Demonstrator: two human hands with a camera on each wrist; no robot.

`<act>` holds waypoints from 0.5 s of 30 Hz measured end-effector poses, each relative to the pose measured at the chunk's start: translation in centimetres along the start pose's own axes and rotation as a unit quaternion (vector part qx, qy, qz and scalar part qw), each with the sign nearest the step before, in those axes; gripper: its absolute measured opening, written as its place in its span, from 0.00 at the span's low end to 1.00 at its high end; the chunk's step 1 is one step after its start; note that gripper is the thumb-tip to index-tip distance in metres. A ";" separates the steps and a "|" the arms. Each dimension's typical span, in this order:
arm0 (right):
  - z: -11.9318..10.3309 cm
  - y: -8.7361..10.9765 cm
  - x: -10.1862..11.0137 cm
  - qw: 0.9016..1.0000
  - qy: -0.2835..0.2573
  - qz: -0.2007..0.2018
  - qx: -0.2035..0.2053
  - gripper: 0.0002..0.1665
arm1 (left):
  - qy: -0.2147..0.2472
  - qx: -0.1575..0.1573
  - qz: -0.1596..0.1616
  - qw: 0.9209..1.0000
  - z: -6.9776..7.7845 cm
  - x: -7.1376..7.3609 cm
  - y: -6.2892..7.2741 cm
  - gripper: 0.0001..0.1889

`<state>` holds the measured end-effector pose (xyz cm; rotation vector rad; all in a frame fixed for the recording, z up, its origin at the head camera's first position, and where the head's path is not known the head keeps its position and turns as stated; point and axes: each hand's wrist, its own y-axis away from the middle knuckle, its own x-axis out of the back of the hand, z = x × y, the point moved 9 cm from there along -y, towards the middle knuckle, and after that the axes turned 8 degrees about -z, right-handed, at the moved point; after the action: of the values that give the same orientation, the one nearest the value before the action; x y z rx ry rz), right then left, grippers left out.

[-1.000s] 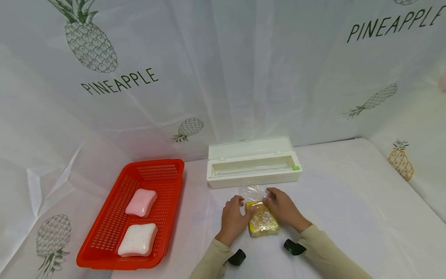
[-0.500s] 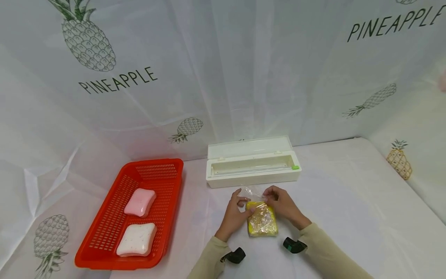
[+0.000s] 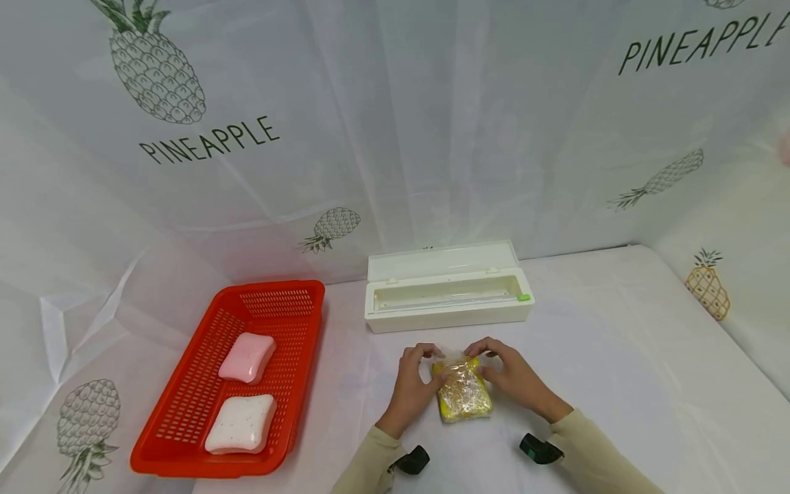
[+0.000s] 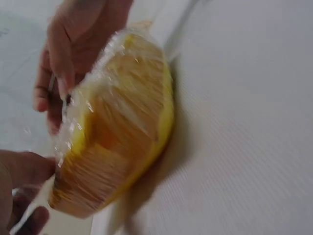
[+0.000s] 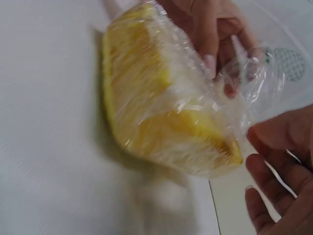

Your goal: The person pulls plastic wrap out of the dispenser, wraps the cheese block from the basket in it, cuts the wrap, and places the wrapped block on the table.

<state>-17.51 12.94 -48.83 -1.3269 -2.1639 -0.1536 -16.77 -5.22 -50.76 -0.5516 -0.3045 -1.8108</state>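
Note:
A yellow bar of soap [image 3: 464,398] wrapped in clear cling film lies on the white cloth, tilted up in both wrist views. Loose cling film [image 3: 452,353] gathers along its far edge. My left hand [image 3: 412,388] pinches this film at the far left corner, its thumb against the bar. At the far right corner my right hand [image 3: 517,381] has curled fingers and thumb at the film. From the right wrist view, a crinkled flap of film [image 5: 261,81] stands out beyond the bar, and the fingertips of the right hand [image 5: 286,161] meet its edge.
A white film dispenser box [image 3: 449,318] with its lid raised stands just behind the hands. On the left, a red basket [image 3: 301,384] holds a pink soap bar [image 3: 248,357] and a white soap bar [image 3: 241,424]. A pineapple-print cloth [image 3: 420,137] hangs at the back.
The loose film has come down towards the bar and shows shorter. My left fingers have moved nearer the bar's far edge. My right wrist has shifted slightly right and outward.

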 end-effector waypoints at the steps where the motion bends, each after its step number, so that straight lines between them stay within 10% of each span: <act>1: -0.3 0.2 0.0 1.000 0.014 0.002 0.019 0.23 | -0.011 -0.012 0.000 1.000 0.2 0.0 0.1 0.23; 10: -2.4 1.3 -0.4 0.983 0.133 0.035 0.120 0.21 | -0.183 -0.167 -0.028 0.968 2.9 -0.5 1.8 0.09; 15: -2.9 2.0 -0.2 0.970 0.178 0.062 0.151 0.20 | -0.211 -0.177 -0.029 0.961 3.0 -0.6 2.6 0.12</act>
<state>-14.52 12.61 -46.94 -1.1550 -1.7195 -0.0089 -13.48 -4.09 -48.70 -1.1995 -0.2874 -1.8031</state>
